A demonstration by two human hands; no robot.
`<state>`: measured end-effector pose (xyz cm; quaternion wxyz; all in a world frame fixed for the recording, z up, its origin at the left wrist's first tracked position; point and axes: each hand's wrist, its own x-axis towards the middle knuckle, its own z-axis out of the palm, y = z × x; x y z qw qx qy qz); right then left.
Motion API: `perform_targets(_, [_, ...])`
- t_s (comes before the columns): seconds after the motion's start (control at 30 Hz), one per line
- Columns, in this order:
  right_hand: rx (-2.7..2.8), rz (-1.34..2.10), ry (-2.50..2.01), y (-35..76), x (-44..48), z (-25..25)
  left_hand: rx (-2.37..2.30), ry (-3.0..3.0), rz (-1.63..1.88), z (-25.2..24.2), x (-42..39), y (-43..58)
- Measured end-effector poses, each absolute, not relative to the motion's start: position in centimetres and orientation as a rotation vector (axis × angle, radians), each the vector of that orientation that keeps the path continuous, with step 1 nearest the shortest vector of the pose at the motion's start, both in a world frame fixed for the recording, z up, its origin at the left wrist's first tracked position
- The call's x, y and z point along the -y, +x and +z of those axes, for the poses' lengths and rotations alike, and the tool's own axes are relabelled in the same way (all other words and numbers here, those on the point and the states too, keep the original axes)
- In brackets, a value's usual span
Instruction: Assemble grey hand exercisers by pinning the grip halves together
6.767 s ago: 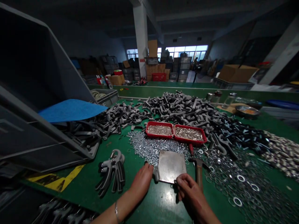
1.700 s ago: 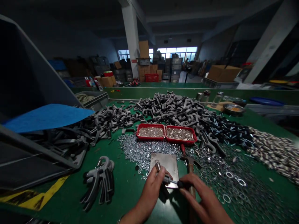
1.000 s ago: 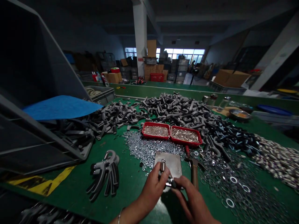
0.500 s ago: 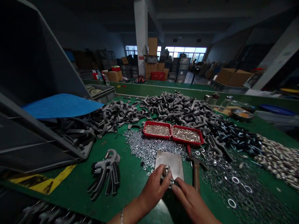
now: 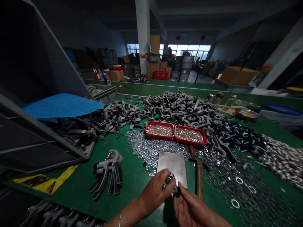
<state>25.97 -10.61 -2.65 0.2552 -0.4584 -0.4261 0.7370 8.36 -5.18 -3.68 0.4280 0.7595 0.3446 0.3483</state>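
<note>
My left hand [image 5: 157, 188] is closed around a small assembly whose shiny metal end [image 5: 169, 177] pokes out above the thumb. A round black knob [image 5: 177, 191] is at the other end of that assembly, on the right. My right hand [image 5: 193, 208] pinches the knob between thumb and fingertips, its palm turned partly upward. Both hands are over the near end of a flat metal plate [image 5: 174, 162]. Most of the assembly is hidden by my left fingers. To the left lie several grey and black hand grips with springs [image 5: 108, 173].
A hammer [image 5: 199, 176] lies right of the plate. Two red trays [image 5: 163, 136] of small metal parts stand behind loose nuts [image 5: 142, 148]. Washers [image 5: 236, 189] spread right; grey handles [image 5: 184, 108] are heaped behind. A large grey crate [image 5: 47, 138] stands left.
My right hand has rolled so its palm shows more, and its fingers have shifted on the black knob, which is now more visible. My left hand keeps its hold, moving only slightly.
</note>
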Motion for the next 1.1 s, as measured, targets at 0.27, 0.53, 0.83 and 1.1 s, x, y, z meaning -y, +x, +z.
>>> perform_targets(0.27, [1.606, 1.328, -1.539, 26.1, 10.4, -3.6, -0.899, 1.778, 1.011, -3.1, 5.3, 9.2])
perform_targets(0.53, [1.614, 1.487, -1.38, 26.7, 9.8, -3.0, -1.038, 1.788, 1.128, -4.1, 5.1, 10.1])
perform_targets(0.83, [1.554, 1.226, -1.436, 26.8, 10.7, -2.8, -0.915, 2.018, 1.118, -3.8, 5.6, 10.0])
perform_targets(1.1, [1.347, 1.492, -1.398, 28.1, 9.4, -4.2, -0.997, 2.564, 0.264, -2.3, -0.4, 12.5])
